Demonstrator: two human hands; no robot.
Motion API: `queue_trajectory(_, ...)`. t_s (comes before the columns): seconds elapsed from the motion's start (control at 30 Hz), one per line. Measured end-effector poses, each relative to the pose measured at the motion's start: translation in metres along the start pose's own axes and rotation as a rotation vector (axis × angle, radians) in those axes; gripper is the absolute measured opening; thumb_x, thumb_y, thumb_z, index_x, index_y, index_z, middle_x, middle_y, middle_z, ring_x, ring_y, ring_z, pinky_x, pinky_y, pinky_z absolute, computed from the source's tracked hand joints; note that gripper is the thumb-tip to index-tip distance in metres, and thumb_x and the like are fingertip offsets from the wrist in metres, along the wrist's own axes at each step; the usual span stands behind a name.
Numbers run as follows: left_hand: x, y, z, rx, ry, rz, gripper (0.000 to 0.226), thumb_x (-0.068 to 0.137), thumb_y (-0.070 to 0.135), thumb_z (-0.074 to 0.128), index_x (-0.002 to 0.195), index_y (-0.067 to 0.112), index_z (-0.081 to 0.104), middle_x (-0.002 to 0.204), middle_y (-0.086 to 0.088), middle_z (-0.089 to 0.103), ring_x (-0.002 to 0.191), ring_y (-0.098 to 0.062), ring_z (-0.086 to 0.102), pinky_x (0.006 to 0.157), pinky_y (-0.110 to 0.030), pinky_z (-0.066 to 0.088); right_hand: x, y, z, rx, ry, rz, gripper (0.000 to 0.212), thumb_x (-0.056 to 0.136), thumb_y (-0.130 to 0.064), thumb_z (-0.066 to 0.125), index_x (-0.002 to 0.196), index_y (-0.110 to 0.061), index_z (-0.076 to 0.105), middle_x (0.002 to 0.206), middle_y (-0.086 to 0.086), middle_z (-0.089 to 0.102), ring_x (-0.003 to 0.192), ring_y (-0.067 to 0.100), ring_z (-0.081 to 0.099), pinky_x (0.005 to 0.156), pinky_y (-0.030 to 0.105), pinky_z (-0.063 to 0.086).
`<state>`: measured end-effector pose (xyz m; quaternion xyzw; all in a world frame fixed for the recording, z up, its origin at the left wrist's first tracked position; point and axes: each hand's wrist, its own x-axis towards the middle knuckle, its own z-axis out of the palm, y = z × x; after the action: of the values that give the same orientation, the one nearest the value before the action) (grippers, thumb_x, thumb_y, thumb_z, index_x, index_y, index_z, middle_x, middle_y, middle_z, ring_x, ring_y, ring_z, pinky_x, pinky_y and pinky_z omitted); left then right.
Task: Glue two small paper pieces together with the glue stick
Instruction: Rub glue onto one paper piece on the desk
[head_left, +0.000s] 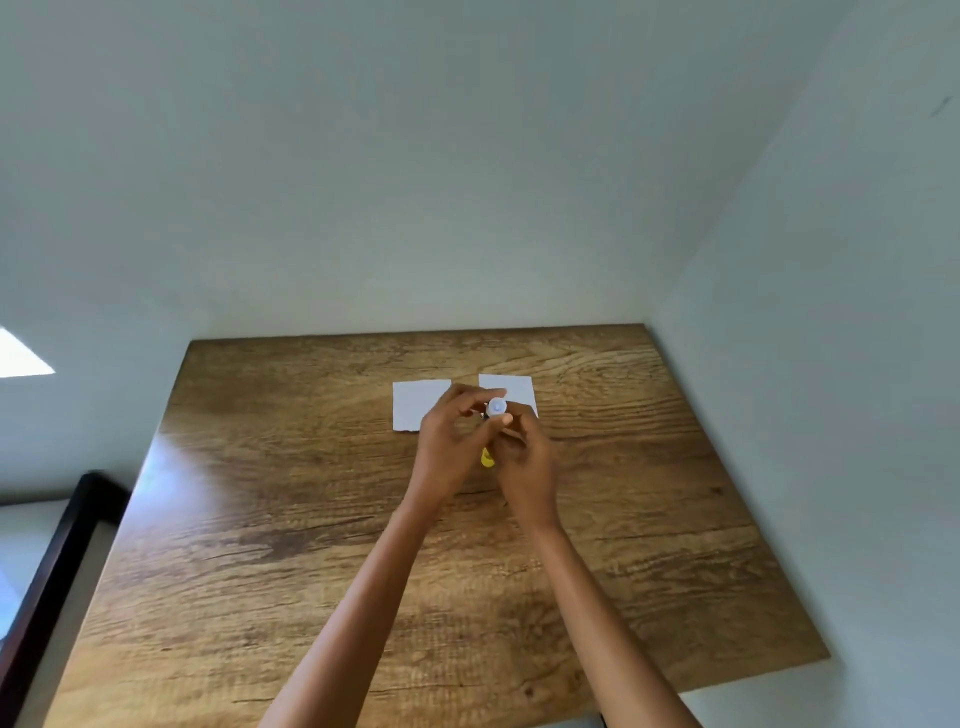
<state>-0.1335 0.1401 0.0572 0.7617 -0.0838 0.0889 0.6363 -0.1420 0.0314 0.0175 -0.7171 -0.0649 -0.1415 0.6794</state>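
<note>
Two small white paper pieces lie flat side by side near the far edge of the wooden table (311, 519): the left paper (413, 408) and the right paper (514, 387), partly covered by my hands. Both hands meet just in front of them around a glue stick (496, 408) with a whitish round end facing up and a yellow end (487, 458) showing below. My right hand (524, 457) grips the stick's body. My left hand (449, 441) has its fingertips curled at the stick's upper end. Whether the cap is on or off cannot be told.
The table stands in a corner, with a pale wall behind and another close on the right. A dark wooden frame (57, 571) runs along the floor to the left of the table.
</note>
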Motion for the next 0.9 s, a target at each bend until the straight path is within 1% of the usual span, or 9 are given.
queue_trajectory(0.07, 0.006, 0.006, -0.006, -0.032, 0.049, -0.034, 0.018, 0.078, 0.013, 0.072, 0.088, 0.026, 0.068, 0.091, 0.006, 0.066, 0.083, 0.000, 0.062, 0.076, -0.010, 0.047, 0.003, -0.004, 0.004, 0.054, -0.017, 0.038, 0.023, 0.086, -0.026, 0.063, 0.109, -0.024, 0.063, 0.105, -0.008, 0.069, 0.100, 0.012, 0.065, 0.082, 0.028, 0.055)
queue_trajectory(0.13, 0.010, 0.009, -0.012, -0.069, 0.091, -0.051, 0.021, 0.077, 0.012, 0.072, 0.084, 0.030, 0.066, 0.088, 0.007, 0.067, 0.083, -0.006, 0.064, 0.076, -0.014, 0.051, 0.004, -0.005, 0.006, 0.166, -0.011, 0.120, 0.027, 0.084, -0.018, 0.067, 0.110, -0.027, 0.064, 0.106, -0.009, 0.070, 0.102, 0.011, 0.064, 0.081, 0.022, 0.053)
queue_trajectory(0.2, 0.012, 0.010, -0.016, -0.107, 0.106, -0.056, 0.022, 0.078, 0.010, 0.072, 0.083, 0.030, 0.066, 0.086, 0.009, 0.068, 0.081, -0.004, 0.065, 0.075, -0.015, 0.052, 0.003, -0.006, 0.009, 0.341, -0.028, 0.222, 0.031, 0.083, -0.019, 0.069, 0.113, -0.023, 0.063, 0.108, -0.006, 0.070, 0.103, 0.012, 0.065, 0.081, 0.020, 0.052)
queue_trajectory(0.3, 0.012, 0.011, -0.020, -0.176, 0.097, -0.070, 0.019, 0.078, 0.010, 0.071, 0.082, 0.028, 0.068, 0.083, 0.009, 0.069, 0.078, 0.001, 0.066, 0.071, -0.012, 0.051, -0.002, -0.004, 0.011, 0.607, -0.079, 0.325, 0.035, 0.085, -0.023, 0.063, 0.119, -0.011, 0.061, 0.106, 0.003, 0.069, 0.098, 0.016, 0.065, 0.084, 0.023, 0.052)
queue_trajectory(0.43, 0.009, 0.012, -0.026, -0.251, 0.104, -0.078, 0.016, 0.077, 0.009, 0.071, 0.085, 0.023, 0.069, 0.082, 0.005, 0.070, 0.077, -0.004, 0.067, 0.069, -0.014, 0.052, -0.007, -0.004, 0.020, 0.862, -0.062, 0.437, 0.033, 0.088, -0.016, 0.055, 0.120, -0.005, 0.058, 0.105, 0.007, 0.068, 0.093, 0.012, 0.066, 0.084, 0.023, 0.054)
queue_trajectory(0.57, 0.006, 0.013, -0.033, -0.241, 0.132, -0.099, 0.031, 0.076, 0.003, 0.072, 0.103, 0.018, 0.066, 0.088, 0.005, 0.069, 0.080, -0.001, 0.066, 0.071, -0.014, 0.051, -0.004, -0.010, 0.042, 0.952, -0.074, 0.453, 0.039, 0.082, -0.022, 0.064, 0.117, -0.006, 0.057, 0.100, 0.005, 0.069, 0.091, 0.010, 0.066, 0.082, 0.020, 0.055)
queue_trajectory(0.7, 0.005, 0.017, -0.043, -0.244, 0.207, -0.119, 0.046, 0.076, 0.000, 0.070, 0.119, 0.011, 0.059, 0.093, -0.004, 0.068, 0.086, -0.010, 0.066, 0.079, -0.020, 0.054, 0.001, -0.010, 0.062, 0.983, -0.093, 0.430, 0.039, 0.078, -0.029, 0.068, 0.111, -0.010, 0.063, 0.096, 0.002, 0.071, 0.089, 0.008, 0.067, 0.075, 0.018, 0.055)
queue_trajectory(0.83, 0.002, 0.022, -0.053, -0.195, 0.227, -0.120, 0.025, 0.076, 0.005, 0.072, 0.101, 0.010, 0.068, 0.091, -0.008, 0.072, 0.083, -0.015, 0.067, 0.076, -0.024, 0.053, 0.000, -0.010, 0.075, 0.981, -0.078, 0.447, 0.029, 0.085, -0.025, 0.057, 0.109, -0.010, 0.064, 0.095, 0.002, 0.072, 0.088, 0.008, 0.068, 0.074, 0.018, 0.054)
queue_trajectory(0.9, 0.000, 0.024, -0.060, -0.199, 0.209, -0.120, 0.019, 0.077, 0.003, 0.071, 0.093, 0.013, 0.069, 0.088, -0.008, 0.071, 0.078, -0.013, 0.067, 0.071, -0.021, 0.053, -0.001, -0.010, 0.081, 0.995, -0.061, 0.465, 0.027, 0.087, -0.024, 0.053, 0.106, -0.010, 0.066, 0.091, 0.002, 0.070, 0.083, 0.007, 0.066, 0.074, 0.018, 0.054)
